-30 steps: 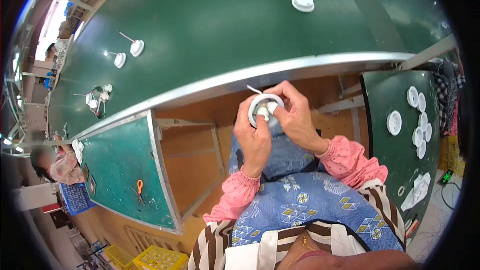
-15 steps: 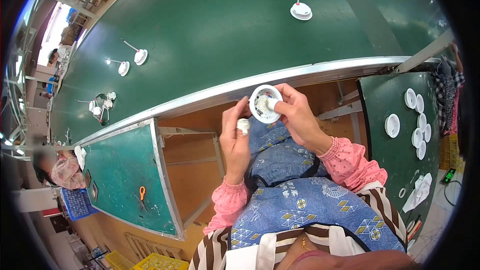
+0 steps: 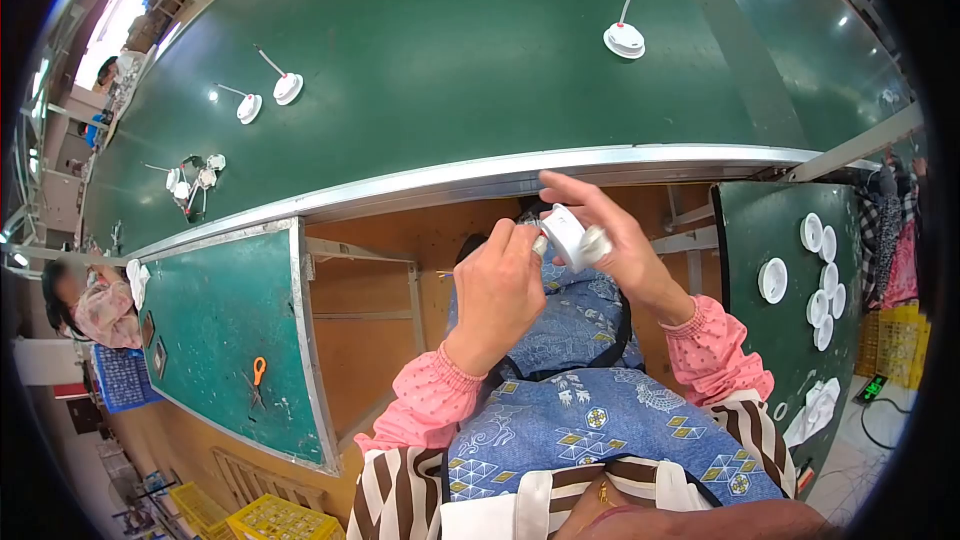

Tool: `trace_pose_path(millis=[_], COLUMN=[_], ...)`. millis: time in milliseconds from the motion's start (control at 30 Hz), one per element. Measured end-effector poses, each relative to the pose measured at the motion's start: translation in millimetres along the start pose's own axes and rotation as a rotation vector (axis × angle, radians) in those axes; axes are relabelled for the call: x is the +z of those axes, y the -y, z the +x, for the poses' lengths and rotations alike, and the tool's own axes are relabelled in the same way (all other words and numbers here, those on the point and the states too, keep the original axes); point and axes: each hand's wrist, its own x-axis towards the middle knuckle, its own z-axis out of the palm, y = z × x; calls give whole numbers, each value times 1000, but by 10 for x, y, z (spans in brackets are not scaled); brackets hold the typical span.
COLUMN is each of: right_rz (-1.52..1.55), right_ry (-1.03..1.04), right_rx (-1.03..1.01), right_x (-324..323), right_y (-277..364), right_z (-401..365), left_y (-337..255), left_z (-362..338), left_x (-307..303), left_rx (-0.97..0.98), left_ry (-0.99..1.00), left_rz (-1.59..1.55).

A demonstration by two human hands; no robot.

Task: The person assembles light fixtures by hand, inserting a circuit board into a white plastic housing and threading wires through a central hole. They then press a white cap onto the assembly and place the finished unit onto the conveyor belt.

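Between my hands a white round lamp (image 3: 567,237) is turned on edge, its wide rim toward the right. My left hand (image 3: 497,285) is closed, its fingertips at the lamp's back beside a small red spot; exactly what they pinch is hidden. My right hand (image 3: 632,258) grips the lamp from the other side, thumb against the front and index finger raised over the top. White coverings wrap both thumbs. Similar white lamps with upright leads, including one lamp (image 3: 625,40) at the far right, lie on the green table (image 3: 450,60).
Several white rings (image 3: 773,281) lie on the right side table beside a crumpled white cloth (image 3: 815,410). Orange-handled scissors (image 3: 259,372) rest on the left side table. A tangle of wired parts (image 3: 190,183) sits at the far left. Another person (image 3: 95,305) is beyond, left.
The lamp has turned from facing me to edge-on and moved slightly right and down. My left hand has come in from the left to touch its back. My right index finger has lifted.
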Motion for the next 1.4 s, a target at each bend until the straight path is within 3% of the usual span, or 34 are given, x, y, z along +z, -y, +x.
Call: trace_pose_path(millis=[33,100,533,633,733,933,1000,1067,1100,1167,1367,1400], right_rz=[-66,-125,183,131,26,105,127,38,31,103,54,63], right_ry=[13,9,-39,-96,-100,-80,-11,-29,-168,-246,-230,-240], right_rx=[-36,97,367,352,168,288,187,62,121,82,277,287], right_x=[27,74,117,139,119,-56,-139,-232,-248,-442,-602,-603], right_y=[3,36,-111,-121,-283,-35,-20,37,139,60,-305,-325], right_z=[10,13,-10,0,65,194,222,247,250,166,-85,-98], left_y=[-41,-27,456,401,380,349,329,383,432,559,725,660], left_z=[18,32,12,-38,-67,-23,45,240,379,730,2083,2183], left_x=[-18,-29,-12,1,22,-148,-154,-149,-148,-67,401,422], left_rx=[9,34,88,62,40,-33,14,37,50,111,70,157], left_ry=[20,51,127,128,100,76,64,24,4,-44,237,210], left_rz=[2,-12,-296,-281,-236,-68,26,118,166,241,541,624])
